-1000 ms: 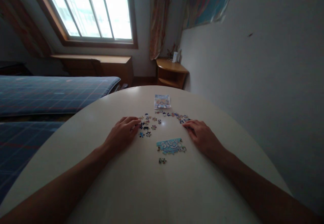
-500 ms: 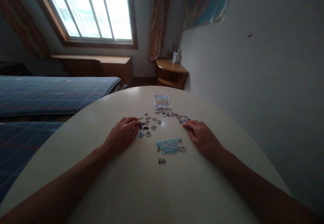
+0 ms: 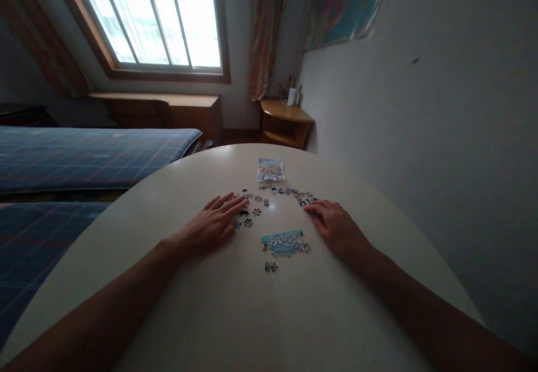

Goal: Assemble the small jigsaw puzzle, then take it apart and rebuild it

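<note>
My left hand (image 3: 216, 221) lies flat with fingers stretched and slightly spread over a loose cluster of puzzle pieces (image 3: 256, 212), hiding some of them. On the other side, my right hand (image 3: 334, 221) rests on the table, its fingertips touching the end of a curved row of puzzle pieces (image 3: 303, 197). Its thumb is apart from the fingers, and no piece shows lifted in it. Between the hands, nearer me, is a joined light-blue puzzle section (image 3: 286, 243) with white lettering. Just below it lies a small joined pair of pieces (image 3: 271, 266).
A picture sheet (image 3: 270, 170) lies beyond the pieces on the round white table (image 3: 252, 321). Left of the table is a bed with a blue plaid mattress (image 3: 84, 156). A wall (image 3: 441, 153) stands close on the right, and a wooden corner shelf (image 3: 288, 111) stands behind.
My left hand has opened from a bunched pose at the pieces and spread forward over them, covering more. My right hand stays in place. The view has shifted slightly.
</note>
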A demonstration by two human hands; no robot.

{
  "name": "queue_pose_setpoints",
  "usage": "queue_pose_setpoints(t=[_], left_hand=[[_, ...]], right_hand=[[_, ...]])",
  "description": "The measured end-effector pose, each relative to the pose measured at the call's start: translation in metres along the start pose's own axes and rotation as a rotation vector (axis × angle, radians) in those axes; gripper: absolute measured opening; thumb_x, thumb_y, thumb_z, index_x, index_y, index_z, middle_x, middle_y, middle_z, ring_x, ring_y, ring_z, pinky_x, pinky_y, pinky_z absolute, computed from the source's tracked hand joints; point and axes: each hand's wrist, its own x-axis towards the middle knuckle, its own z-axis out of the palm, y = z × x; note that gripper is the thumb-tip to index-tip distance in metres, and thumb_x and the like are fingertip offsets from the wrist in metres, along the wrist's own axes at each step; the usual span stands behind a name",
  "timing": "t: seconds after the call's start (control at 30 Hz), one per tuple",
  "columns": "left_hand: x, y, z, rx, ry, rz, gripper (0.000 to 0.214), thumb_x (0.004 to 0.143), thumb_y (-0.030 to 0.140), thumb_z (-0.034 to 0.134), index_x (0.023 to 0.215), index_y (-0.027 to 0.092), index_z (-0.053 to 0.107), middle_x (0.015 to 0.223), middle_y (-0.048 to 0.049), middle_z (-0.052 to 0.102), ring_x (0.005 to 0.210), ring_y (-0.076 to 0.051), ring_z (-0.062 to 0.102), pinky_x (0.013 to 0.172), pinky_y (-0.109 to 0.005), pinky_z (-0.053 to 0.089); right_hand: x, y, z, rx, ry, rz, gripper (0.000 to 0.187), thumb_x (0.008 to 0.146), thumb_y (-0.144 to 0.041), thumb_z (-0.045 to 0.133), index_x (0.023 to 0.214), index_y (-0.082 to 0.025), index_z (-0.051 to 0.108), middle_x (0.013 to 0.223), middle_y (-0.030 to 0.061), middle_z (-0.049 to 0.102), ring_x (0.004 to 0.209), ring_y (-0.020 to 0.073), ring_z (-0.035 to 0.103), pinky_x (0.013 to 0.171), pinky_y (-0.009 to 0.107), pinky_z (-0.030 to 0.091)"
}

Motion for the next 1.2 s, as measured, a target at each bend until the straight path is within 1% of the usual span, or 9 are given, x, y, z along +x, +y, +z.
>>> queue_pose_setpoints(t=[0.13, 0.37, 0.53, 0.67, 0.87, 0.93, 1.0, 1.1, 1.2], left_hand=[[0.001, -0.002, 0.001, -0.010, -0.003, 0.031, 0.068, 0.089, 0.018, 0.041, 0.153, 0.028, 0.021, 0.161, 0.0023, 0.021, 0.148, -0.025, 0.016, 0.119, -0.050, 0.019], [0.002, 0.004, -0.002, -0.032, 0.087, 0.117, 0.061, 0.086, 0.013, 0.044, 0.145, 0.025, 0.036, 0.147, -0.0036, 0.045, 0.137, -0.023, 0.036, 0.116, -0.044, 0.030], [0.002, 0.004, 0.001, -0.029, 0.170, 0.074, 0.050, 0.090, 0.017, 0.043, 0.140, 0.024, 0.046, 0.133, -0.0084, 0.052, 0.125, -0.025, 0.046, 0.108, -0.046, 0.040], [0.002, 0.002, 0.002, -0.048, 0.198, 0.083, 0.040, 0.092, 0.020, 0.044, 0.129, 0.025, 0.056, 0.126, -0.0078, 0.056, 0.120, -0.025, 0.050, 0.104, -0.046, 0.043], [0.002, 0.004, -0.002, -0.105, 0.211, 0.135, 0.027, 0.095, 0.022, 0.042, 0.113, 0.024, 0.062, 0.121, -0.0051, 0.062, 0.117, -0.021, 0.054, 0.105, -0.042, 0.041], [0.003, 0.005, -0.002, -0.101, 0.248, 0.101, 0.024, 0.096, 0.024, 0.041, 0.105, 0.024, 0.063, 0.116, -0.0047, 0.066, 0.113, -0.021, 0.056, 0.103, -0.042, 0.042], [0.004, 0.007, -0.001, -0.075, 0.305, 0.006, 0.022, 0.097, 0.027, 0.042, 0.102, 0.022, 0.063, 0.111, -0.0053, 0.068, 0.108, -0.022, 0.059, 0.100, -0.042, 0.044], [0.008, 0.010, 0.001, -0.059, 0.373, -0.160, 0.021, 0.094, 0.031, 0.048, 0.106, 0.022, 0.063, 0.109, -0.0063, 0.070, 0.103, -0.024, 0.062, 0.097, -0.044, 0.045], [0.011, 0.013, 0.002, -0.086, 0.366, -0.235, 0.026, 0.091, 0.036, 0.054, 0.113, 0.024, 0.062, 0.109, -0.0046, 0.071, 0.105, -0.025, 0.063, 0.098, -0.045, 0.044]], right_hand=[[0.001, -0.001, -0.001, -0.005, -0.009, 0.000, 0.026, 0.092, -0.015, 0.050, 0.109, -0.022, 0.067, 0.116, 0.0071, 0.067, 0.107, 0.0251, 0.058, 0.096, 0.043, 0.047], [0.000, 0.001, 0.000, -0.016, 0.002, 0.001, 0.026, 0.092, -0.016, 0.050, 0.109, -0.022, 0.068, 0.117, 0.0076, 0.067, 0.109, 0.0250, 0.058, 0.096, 0.043, 0.047], [0.001, -0.001, -0.001, -0.019, -0.013, 0.007, 0.025, 0.092, -0.016, 0.050, 0.110, -0.022, 0.068, 0.117, 0.0075, 0.067, 0.109, 0.0244, 0.058, 0.096, 0.042, 0.047], [0.001, 0.000, -0.001, -0.018, -0.017, 0.005, 0.026, 0.091, -0.015, 0.051, 0.110, -0.022, 0.067, 0.118, 0.0071, 0.067, 0.108, 0.0242, 0.058, 0.097, 0.042, 0.046], [0.001, 0.001, -0.001, -0.002, -0.011, -0.005, 0.025, 0.092, -0.016, 0.050, 0.109, -0.024, 0.067, 0.117, 0.0070, 0.067, 0.108, 0.0250, 0.058, 0.097, 0.043, 0.046], [0.000, 0.000, -0.001, 0.003, -0.007, -0.008, 0.026, 0.092, -0.016, 0.050, 0.109, -0.024, 0.067, 0.116, 0.0068, 0.067, 0.108, 0.0248, 0.058, 0.097, 0.044, 0.046], [0.000, 0.000, -0.002, 0.003, -0.002, -0.009, 0.026, 0.092, -0.016, 0.050, 0.109, -0.024, 0.067, 0.116, 0.0069, 0.067, 0.108, 0.0249, 0.058, 0.097, 0.044, 0.046], [0.000, -0.001, -0.002, 0.003, -0.003, 0.001, 0.026, 0.091, -0.015, 0.050, 0.109, -0.024, 0.068, 0.117, 0.0074, 0.067, 0.108, 0.0253, 0.058, 0.097, 0.044, 0.046], [0.000, -0.001, -0.002, 0.005, -0.013, 0.013, 0.026, 0.090, -0.015, 0.052, 0.110, -0.023, 0.068, 0.117, 0.0076, 0.067, 0.108, 0.0254, 0.058, 0.097, 0.044, 0.046]])
